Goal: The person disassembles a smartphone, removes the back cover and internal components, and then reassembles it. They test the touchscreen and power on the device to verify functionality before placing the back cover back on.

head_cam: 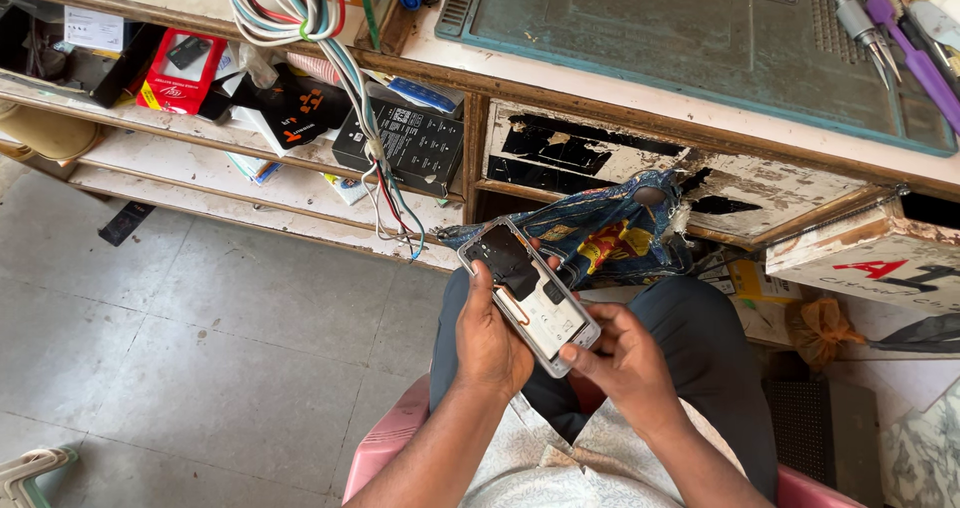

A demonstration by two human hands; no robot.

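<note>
1. Worn wooden shelving (250,183) stuffed with small boxes runs along the back above a tiled floor (200,328), and a worktop (640,98) with a green mat (700,38) sits just above the person's knees.
2. Over the lap, an opened phone (528,295) is held with its back cover off and its insides facing up, seemingly so the parts stay in plain sight.
3. Its long axis runs diagonally: the top end points up-left toward the shelving, the bottom end down-right toward the body.
4. The left hand (490,343) is closed on the phone's left edge, cradling it from beneath.
5. The right hand (625,358) pinches the lower corner, thumb on the frame, likely steadying it.
6. A patterned blue cloth (610,230) hangs from the drawer just behind the phone.
7. Loose wires (385,183) dangle nearby.
</note>
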